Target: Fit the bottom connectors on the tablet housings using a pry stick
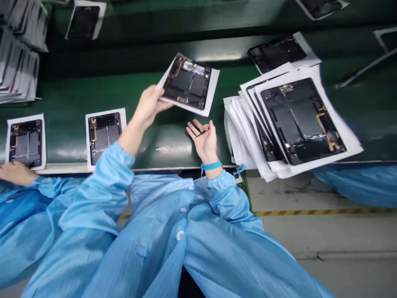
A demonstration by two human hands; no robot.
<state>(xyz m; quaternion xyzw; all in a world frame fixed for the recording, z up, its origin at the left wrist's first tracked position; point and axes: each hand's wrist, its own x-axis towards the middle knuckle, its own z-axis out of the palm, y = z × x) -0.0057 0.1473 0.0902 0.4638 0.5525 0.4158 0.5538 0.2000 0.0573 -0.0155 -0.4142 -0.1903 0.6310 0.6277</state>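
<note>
Above the belt, my left hand (150, 105) grips the lower left edge of an opened tablet housing (187, 85) lying on a white sheet (212, 93). Dark inner parts and an orange flex cable show in it. Just below and to the right, my right hand (204, 140) is palm up with its fingers stretched out. A thin dark strip (201, 133) lies across it by the thumb; its kind is too small to make out. A blue wrist strap (211, 166) circles that wrist. Right of this hand rises a fanned stack of white sheets (245, 124) with a tablet housing (304, 120) on top.
Two more sheet-backed housings lie on the green belt (155, 142) to the left, one tablet housing (104, 134) nearer me. A co-worker's hand (18, 172) touches the other. Another housing (277, 53) lies behind the stack. Piled sheets (18, 70) stand at the far left.
</note>
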